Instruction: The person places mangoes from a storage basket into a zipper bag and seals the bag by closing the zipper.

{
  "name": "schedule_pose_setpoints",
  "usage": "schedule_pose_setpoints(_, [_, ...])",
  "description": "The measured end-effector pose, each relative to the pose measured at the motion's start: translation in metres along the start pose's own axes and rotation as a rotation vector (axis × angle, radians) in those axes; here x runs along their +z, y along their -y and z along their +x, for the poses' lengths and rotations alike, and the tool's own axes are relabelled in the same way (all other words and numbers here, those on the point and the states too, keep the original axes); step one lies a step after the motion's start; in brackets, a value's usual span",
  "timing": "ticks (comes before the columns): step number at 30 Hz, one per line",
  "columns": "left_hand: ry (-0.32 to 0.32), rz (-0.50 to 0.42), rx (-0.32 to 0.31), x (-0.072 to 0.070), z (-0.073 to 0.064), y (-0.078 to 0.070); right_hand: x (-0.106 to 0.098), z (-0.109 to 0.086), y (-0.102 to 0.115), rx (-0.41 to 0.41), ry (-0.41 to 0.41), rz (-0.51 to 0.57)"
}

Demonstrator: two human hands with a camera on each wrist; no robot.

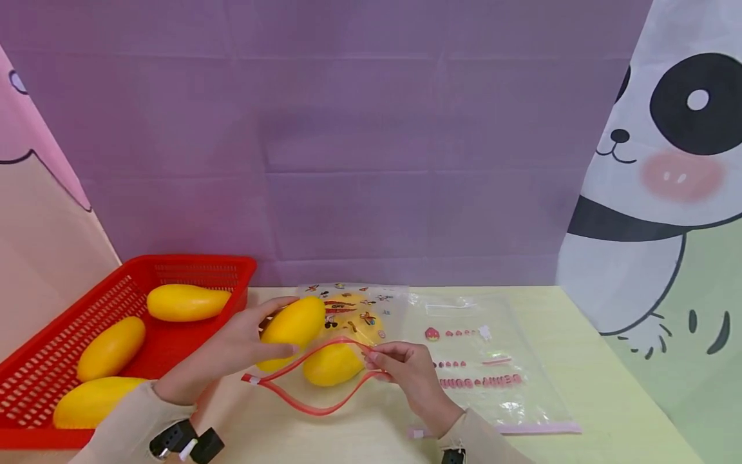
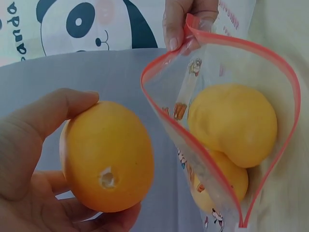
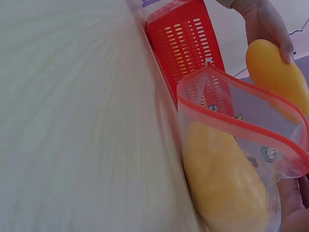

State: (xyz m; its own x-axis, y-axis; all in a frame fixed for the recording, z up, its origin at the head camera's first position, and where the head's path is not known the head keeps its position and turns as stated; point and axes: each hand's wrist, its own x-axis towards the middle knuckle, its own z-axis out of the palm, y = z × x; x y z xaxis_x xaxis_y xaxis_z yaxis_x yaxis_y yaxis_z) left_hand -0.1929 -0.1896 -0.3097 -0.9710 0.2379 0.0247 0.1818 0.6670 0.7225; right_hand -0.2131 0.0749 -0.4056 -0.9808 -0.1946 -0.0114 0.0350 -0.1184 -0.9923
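My left hand (image 1: 257, 338) holds a yellow mango (image 1: 294, 327), thumb on one side and fingers round the other. The mango is just beside the mouth of a clear zip bag with a red rim (image 1: 315, 410). In the left wrist view the mango's end with a small pale scar (image 2: 107, 179) faces the camera. My right hand (image 1: 413, 374) pinches the far corner of the rim, and the bag's mouth gapes wide. Inside the bag sit mangoes (image 2: 236, 116), one over another. Cartoon prints cover the bag's wall.
A red basket (image 1: 136, 270) at the left contains several mangoes, among them one at the back (image 1: 188, 303). To the right, a flat clear bag (image 1: 510, 403) with a pink zip edge and strawberry prints lies on the pale table (image 1: 614, 399). A purple cloth (image 1: 371, 129) hangs behind.
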Motion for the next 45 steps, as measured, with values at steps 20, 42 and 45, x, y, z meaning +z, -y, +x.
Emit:
schedule_pose_setpoints(20, [0.12,-0.075,0.053,0.018,-0.011,-0.013,0.0,-0.001,0.001,0.0,-0.005,-0.004])
schedule_pose_setpoints(42, [0.174,-0.062,0.19,0.051,-0.031,-0.011,0.001,-0.001,0.004,0.004,-0.013,-0.038])
schedule_pose_setpoints(45, [0.189,-0.066,0.18,0.057,-0.032,-0.007,0.002,-0.001,0.003,0.007,-0.013,-0.033])
